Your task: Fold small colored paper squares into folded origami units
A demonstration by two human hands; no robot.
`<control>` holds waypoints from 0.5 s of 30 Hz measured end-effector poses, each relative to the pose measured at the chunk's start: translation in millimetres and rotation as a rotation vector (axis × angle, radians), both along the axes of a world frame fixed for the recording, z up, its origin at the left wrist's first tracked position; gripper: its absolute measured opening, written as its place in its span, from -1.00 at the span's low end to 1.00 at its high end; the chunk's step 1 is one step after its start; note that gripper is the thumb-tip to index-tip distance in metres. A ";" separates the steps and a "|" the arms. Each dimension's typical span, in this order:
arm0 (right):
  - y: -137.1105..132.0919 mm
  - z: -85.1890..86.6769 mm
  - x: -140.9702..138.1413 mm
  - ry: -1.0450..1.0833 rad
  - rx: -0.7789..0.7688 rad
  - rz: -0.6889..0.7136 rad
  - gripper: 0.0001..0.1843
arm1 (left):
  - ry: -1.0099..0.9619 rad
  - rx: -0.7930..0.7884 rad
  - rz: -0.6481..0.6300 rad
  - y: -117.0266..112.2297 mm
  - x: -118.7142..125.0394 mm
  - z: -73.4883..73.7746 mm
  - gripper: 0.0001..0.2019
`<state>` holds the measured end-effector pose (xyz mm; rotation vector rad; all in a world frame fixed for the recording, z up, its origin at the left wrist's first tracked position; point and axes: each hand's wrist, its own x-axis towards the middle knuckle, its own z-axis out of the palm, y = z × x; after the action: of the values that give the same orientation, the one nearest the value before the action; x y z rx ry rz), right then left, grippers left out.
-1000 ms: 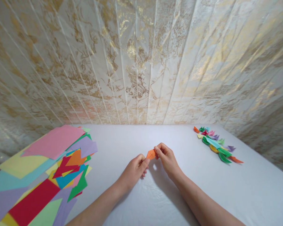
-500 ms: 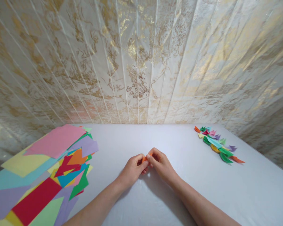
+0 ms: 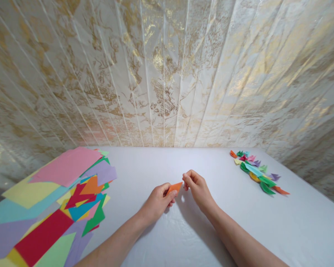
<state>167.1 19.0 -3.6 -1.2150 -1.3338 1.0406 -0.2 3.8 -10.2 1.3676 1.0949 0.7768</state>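
Between the thumb and fingers of my left hand (image 3: 161,197) is a small folded piece of orange paper (image 3: 174,188), its pointed tip aimed right. My right hand (image 3: 195,185) hovers just right of that tip, its fingers curled in and its thumb against them. I see nothing held in it, and a small gap separates it from the paper. Both hands are above the middle of the white table (image 3: 144,167). My left fingers hide the paper's near end.
Loose coloured sheets overlap at the left, including a pink sheet (image 3: 69,165), a red sheet (image 3: 43,237) and an orange scrap (image 3: 91,186). At the right lies a cluster of small folded paper pieces (image 3: 253,169) in several colours. A gold-patterned curtain (image 3: 167,74) hangs behind the table.
My right hand has let go of the orange paper and moved a little right and up. More of the paper now shows in my left hand, which has barely moved.
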 end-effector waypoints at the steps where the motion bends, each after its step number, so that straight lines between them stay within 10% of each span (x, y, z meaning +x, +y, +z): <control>1: 0.2 1.7 0.9 0.012 -0.002 -0.012 -0.52 | 0.001 -0.001 0.007 -0.2 0.0 -0.4 -0.60; 7: -6.8 -0.2 -9.8 0.021 -0.061 0.211 -0.56 | -0.028 0.015 0.047 0.2 0.9 0.8 -0.56; 15: -0.6 -2.9 -3.1 -0.051 -0.028 0.096 -0.60 | -0.029 -0.004 0.035 1.9 1.3 -2.0 -0.66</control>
<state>164.0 18.4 -6.4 -1.2154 -1.4336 1.1059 1.2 5.8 -12.1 1.3327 1.0999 0.8171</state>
